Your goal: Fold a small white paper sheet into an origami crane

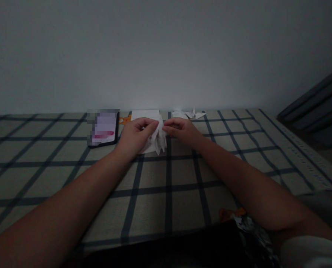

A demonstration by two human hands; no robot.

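Note:
In the head view, a crumpled, pleated piece of white tissue paper [159,140] hangs between my hands above the checked cloth. My left hand [138,132] pinches it from the left between thumb and fingers. From the right, the closed fingertips of my right hand [182,130] meet its edge; the exact grip is too dark to make out. Behind my left hand lies a flat white sheet [145,113], partly covered by the hand. Just past my right hand is a folded white paper piece [195,114] with pointed tips.
A phone [104,128] with a lit screen lies left of my left hand. An orange cartoon figure [125,119] shows beside it. The checked cloth [155,204] runs back to a pale wall [166,56]. Dark draped fabric [316,104] is at the right.

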